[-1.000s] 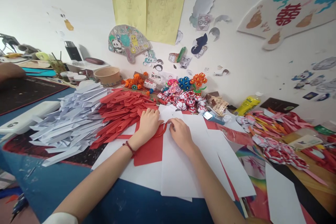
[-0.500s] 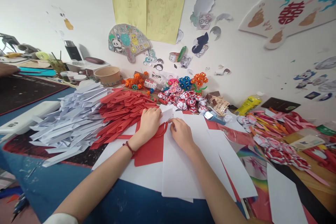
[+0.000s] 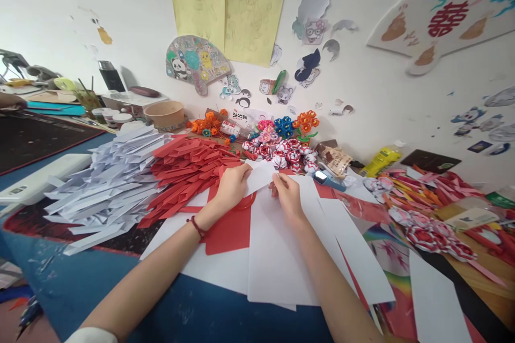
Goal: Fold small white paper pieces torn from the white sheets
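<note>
A small white paper piece (image 3: 260, 176) is stretched between both hands above the white sheets (image 3: 281, 257). My left hand (image 3: 233, 185) pinches its left end between thumb and fingers. At its right end, my right hand (image 3: 286, 190) is closed in a pinch on the edge. Beneath my left hand lies a red sheet (image 3: 229, 230), with a red loop (image 3: 246, 203) partly hidden by the fingers. Folded red strips (image 3: 185, 171) are heaped to the left of my left hand, beside a larger heap of folded white strips (image 3: 112, 182).
Red-and-white paper flowers (image 3: 289, 154) and a blue device (image 3: 328, 179) sit behind the sheets. A yellow bottle (image 3: 382, 159) stands at the right near coloured strips (image 3: 438, 190). A tan bowl (image 3: 164, 115) is at the back left. Part of another person's hand (image 3: 11, 102) shows at the far left.
My right hand has moved a little right and up, away from my left hand. The white paper piece now spans the gap between them, showing more of its surface.
</note>
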